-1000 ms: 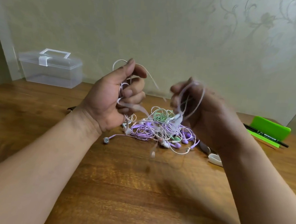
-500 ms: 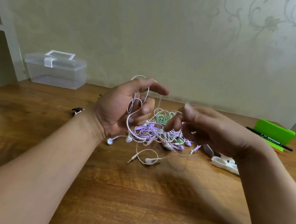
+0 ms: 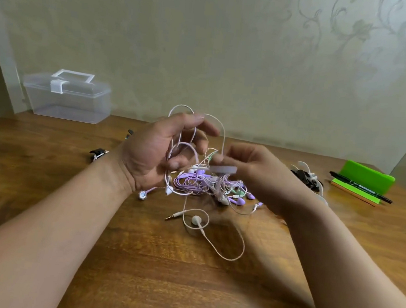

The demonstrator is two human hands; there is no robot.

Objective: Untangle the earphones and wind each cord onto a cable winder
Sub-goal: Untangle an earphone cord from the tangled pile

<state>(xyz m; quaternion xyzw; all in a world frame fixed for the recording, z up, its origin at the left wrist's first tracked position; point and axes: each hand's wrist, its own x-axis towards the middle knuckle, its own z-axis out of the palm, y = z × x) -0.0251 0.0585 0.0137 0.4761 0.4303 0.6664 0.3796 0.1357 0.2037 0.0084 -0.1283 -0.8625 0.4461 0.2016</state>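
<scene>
The left forearm (image 3: 53, 226) enters from the lower left and the right forearm (image 3: 348, 254) from the lower right, converging at frame center. The left hand (image 3: 154, 154) is turned palm-inward, fingers curled through loops of white cord (image 3: 182, 105). The right hand (image 3: 254, 173) pinches a blurred flat white piece (image 3: 223, 168).

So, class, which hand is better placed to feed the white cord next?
Likely left: the left hand holds the white cord in loops; the right hand pinches what looks like a cable winder.
</scene>
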